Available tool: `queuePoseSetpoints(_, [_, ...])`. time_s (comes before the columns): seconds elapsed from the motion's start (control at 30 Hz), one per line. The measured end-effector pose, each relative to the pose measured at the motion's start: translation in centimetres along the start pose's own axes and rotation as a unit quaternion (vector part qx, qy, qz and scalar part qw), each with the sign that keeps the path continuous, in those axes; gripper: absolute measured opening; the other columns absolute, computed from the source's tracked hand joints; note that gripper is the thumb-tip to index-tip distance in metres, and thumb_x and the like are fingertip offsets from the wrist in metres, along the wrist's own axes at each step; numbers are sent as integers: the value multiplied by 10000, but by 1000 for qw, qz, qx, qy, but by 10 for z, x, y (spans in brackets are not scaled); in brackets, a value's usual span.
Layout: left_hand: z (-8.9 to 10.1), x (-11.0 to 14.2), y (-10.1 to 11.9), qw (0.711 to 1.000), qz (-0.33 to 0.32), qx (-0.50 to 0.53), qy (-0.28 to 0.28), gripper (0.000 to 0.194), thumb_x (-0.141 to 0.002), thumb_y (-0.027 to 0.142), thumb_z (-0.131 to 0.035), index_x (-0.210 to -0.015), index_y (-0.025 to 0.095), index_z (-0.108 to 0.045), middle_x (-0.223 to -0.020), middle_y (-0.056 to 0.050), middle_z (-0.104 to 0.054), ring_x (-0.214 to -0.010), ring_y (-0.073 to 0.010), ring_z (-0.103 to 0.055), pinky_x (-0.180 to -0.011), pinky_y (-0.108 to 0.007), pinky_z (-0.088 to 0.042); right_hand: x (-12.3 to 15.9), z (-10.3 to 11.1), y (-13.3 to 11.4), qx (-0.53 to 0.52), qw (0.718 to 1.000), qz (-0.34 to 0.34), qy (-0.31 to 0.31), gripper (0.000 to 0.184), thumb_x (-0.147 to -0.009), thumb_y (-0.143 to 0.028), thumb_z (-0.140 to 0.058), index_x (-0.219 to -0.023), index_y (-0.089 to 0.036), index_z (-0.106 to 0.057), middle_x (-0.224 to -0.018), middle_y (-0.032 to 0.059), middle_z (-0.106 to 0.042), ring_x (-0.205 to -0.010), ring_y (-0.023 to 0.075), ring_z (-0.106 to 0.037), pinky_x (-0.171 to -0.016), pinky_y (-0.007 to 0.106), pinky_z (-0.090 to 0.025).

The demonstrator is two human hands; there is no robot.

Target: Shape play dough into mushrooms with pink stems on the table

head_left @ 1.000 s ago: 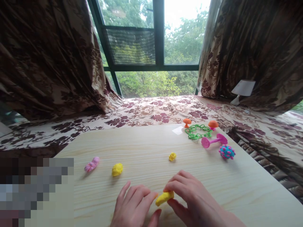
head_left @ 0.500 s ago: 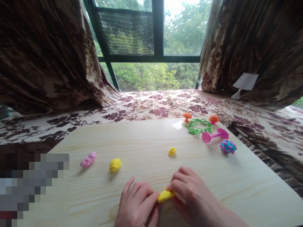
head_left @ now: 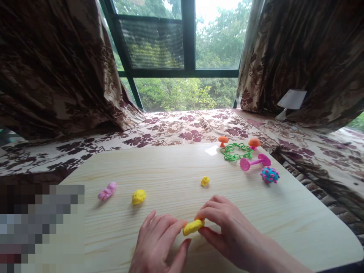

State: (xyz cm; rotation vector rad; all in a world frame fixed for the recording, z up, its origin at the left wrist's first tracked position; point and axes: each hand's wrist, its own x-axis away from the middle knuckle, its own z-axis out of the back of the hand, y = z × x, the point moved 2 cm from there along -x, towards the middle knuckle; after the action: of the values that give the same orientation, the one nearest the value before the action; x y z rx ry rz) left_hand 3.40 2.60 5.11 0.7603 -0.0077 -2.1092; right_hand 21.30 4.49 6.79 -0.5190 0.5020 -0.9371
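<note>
A short yellow roll of modelling clay (head_left: 193, 227) lies tilted between my hands, low in the view. My right hand (head_left: 227, 227) pinches its right end between thumb and fingers. At its left end, the index fingertip of my left hand (head_left: 160, 242) is close to the clay or touching it; the thumb stands apart below. A small yellow clay lump (head_left: 205, 181) sits beyond my right hand. Farther left are a larger yellow clay lump (head_left: 138, 196) and a twisted pink clay piece (head_left: 107, 191).
On the pale wooden table (head_left: 159, 167), at the far right, lie a green clay ring (head_left: 236, 151), two orange-capped clay mushrooms (head_left: 254, 143), a pink dumbbell shape (head_left: 255, 162) and a blue ball with pink dots (head_left: 270, 174). A lamp (head_left: 291, 100) stands behind.
My left thumb and fingers have spread apart from the clay's left end. The roll, pinched in my right hand, has shifted slightly left and away from me.
</note>
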Motion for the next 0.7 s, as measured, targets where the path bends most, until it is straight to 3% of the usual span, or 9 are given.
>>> queuePoseSetpoints(0.2, [-10, 2, 3, 999, 20, 29, -11, 264, -755, 129, -554, -997, 232, -538, -837, -1, -560, -865, -171, -519, -986, -432, -243, 3, -5, 6, 4, 1000, 3, 19, 131, -759, -152, -581, -838, -246, -627, -909, -8, -579, -840, 165, -446, -778, 306, -352])
queuePoseSetpoints(0.47, [-14, 2, -1, 999, 3, 29, -12, 250, -766, 112, -528, -979, 236, -568, -748, 4, -561, -805, -168, -526, -973, -464, -246, 2, -13, 12, 33, 999, 4, 18, 83, -741, -120, -567, -731, -202, -568, -848, -6, -558, -812, 163, -433, -732, 313, -336])
queuePoseSetpoints(0.7, [-8, 0, 1, 999, 19, 32, -2, 218, -768, 110, -506, -928, 234, -589, -746, 5, -583, -825, -171, -533, -985, -466, -240, 1, -5, 2, 57, 998, 7, 0, 128, -772, -178, -575, -881, -246, -579, -907, 0, -568, -858, 182, -433, -758, 328, -331])
